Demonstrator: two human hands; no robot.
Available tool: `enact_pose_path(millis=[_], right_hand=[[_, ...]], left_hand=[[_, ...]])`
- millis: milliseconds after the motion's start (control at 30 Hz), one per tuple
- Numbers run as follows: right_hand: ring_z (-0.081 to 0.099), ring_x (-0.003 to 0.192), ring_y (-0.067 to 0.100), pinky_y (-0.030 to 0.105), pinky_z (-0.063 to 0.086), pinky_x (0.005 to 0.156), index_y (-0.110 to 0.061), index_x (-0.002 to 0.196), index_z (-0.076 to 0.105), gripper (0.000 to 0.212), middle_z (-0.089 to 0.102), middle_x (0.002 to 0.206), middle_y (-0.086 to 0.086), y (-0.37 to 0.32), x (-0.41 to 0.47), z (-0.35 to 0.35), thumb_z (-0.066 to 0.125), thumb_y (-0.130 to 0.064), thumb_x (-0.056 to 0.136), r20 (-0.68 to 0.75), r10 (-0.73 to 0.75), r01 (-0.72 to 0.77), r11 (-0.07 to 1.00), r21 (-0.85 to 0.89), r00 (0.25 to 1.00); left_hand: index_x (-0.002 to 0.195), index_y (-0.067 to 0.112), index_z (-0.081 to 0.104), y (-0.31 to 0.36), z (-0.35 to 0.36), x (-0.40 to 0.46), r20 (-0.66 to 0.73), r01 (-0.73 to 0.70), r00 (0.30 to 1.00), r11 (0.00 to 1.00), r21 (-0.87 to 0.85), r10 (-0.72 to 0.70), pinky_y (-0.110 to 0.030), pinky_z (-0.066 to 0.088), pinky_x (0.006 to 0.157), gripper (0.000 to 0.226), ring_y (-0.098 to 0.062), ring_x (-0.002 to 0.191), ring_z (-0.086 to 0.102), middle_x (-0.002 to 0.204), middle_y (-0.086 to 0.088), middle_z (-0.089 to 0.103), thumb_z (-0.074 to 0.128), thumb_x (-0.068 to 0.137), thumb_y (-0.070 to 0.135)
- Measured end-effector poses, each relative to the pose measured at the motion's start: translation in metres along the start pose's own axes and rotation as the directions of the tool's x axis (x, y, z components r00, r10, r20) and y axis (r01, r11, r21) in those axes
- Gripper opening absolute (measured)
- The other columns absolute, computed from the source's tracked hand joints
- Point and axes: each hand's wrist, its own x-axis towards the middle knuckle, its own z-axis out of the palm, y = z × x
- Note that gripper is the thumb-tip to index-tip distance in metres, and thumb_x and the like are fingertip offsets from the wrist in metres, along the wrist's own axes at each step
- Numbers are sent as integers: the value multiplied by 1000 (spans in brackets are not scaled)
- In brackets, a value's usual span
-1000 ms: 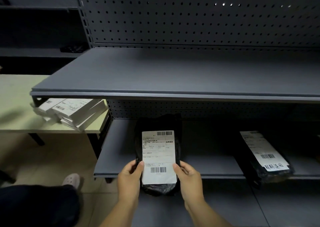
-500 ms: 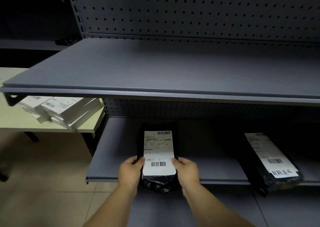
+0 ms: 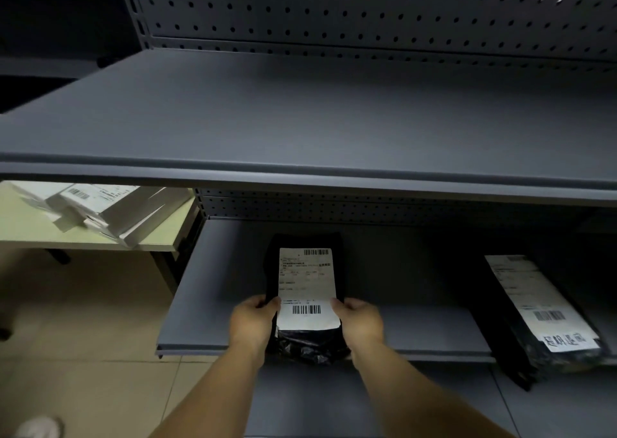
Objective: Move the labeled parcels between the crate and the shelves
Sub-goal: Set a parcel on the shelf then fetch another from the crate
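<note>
Parcel (image 3: 307,290) now lies farther onto shelf (image 3: 217,304).

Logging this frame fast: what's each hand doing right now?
Left hand: grips the black parcel by its left edge.
Right hand: grips the same parcel by its right edge.

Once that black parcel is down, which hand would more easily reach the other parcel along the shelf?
Probably the right hand. Both it and the left hand grip the black parcel, but the other parcel lies on the same shelf farther right, on the right hand's side.
</note>
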Motion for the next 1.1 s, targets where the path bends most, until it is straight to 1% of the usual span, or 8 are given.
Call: enact_pose_path(millis=[167, 267, 433, 567, 733, 867, 967, 1100], right_hand=[[66, 94, 26, 31, 53, 83, -4, 117, 65, 33, 71, 105, 12, 3, -1, 2, 63, -22, 90, -10, -3, 2, 1000, -19, 1000], [66, 86, 24, 30, 52, 77, -4, 108, 69, 26, 72, 95, 11, 4, -3, 2, 62, -20, 90, -14, -21, 20, 999, -47, 1000], [66, 94, 27, 28, 49, 76, -3, 110, 69, 29, 72, 103, 13, 2, -11, -1, 63, -23, 89, -25, -33, 30, 994, -103, 999], [64, 101, 25, 24, 45, 77, -9, 111, 67, 32, 70, 109, 9, -8, -24, -18, 57, -32, 92, -83, -133, 100, 943, -317, 988], [56, 111, 22, 29, 47, 88, -14, 120, 62, 33, 64, 118, 5, -11, -47, -52, 49, -32, 95, -53, -450, 300, 673, -676, 891], [51, 110, 17, 28, 42, 88, -22, 118, 60, 30, 60, 117, -2, -8, -61, -85, 44, -34, 96, 60, -587, 362, 412, -836, 807], [50, 109, 16, 27, 40, 89, -23, 116, 60, 28, 59, 116, -5, -7, -66, -110, 43, -33, 96, 107, -623, 385, 330, -862, 775], [50, 109, 17, 27, 39, 89, -24, 115, 60, 28, 58, 115, -5, -7, -66, -149, 43, -33, 96, 119, -649, 389, 291, -874, 751]], left_hand=[[115, -3, 63, -1, 0, -2, -7, 14, 1000, 1000, -15, -15, -34, 52, 80, 29, -30, 91, 65, 104, -17, 69, 62, 89, 11], [111, -1, 65, -3, -2, -4, -11, 22, 1000, 1000, -10, -22, -37, 54, 82, 25, -30, 88, 66, 96, -15, 71, 62, 89, 11], [104, 1, 68, -2, -5, -12, -30, 4, 1000, 999, 41, -3, -40, 55, 81, 19, -31, 84, 66, 82, -8, 69, 63, 89, 12], [120, -2, 60, 9, -8, -24, -146, -73, 982, 956, 284, 118, -31, 45, 84, 38, -35, 103, 60, 109, -19, 67, 63, 89, 20], [118, 0, 61, 22, -6, -55, -111, -275, 918, 814, 512, 380, -34, 46, 81, 35, -34, 102, 56, 115, -19, 58, 60, 90, 22], [121, 11, 60, 26, 7, -83, 22, -376, 856, 594, 711, 516, -36, 46, 87, 35, -25, 108, 53, 120, -9, 57, 54, 92, 31], [123, 18, 58, 28, 22, -101, 136, -426, 813, 421, 801, 566, -30, 43, 88, 36, -20, 112, 51, 123, -2, 56, 49, 93, 37], [123, 22, 56, 33, 54, -124, 237, -478, 762, 276, 834, 603, -29, 41, 88, 37, -17, 111, 52, 120, 2, 57, 43, 94, 42]])
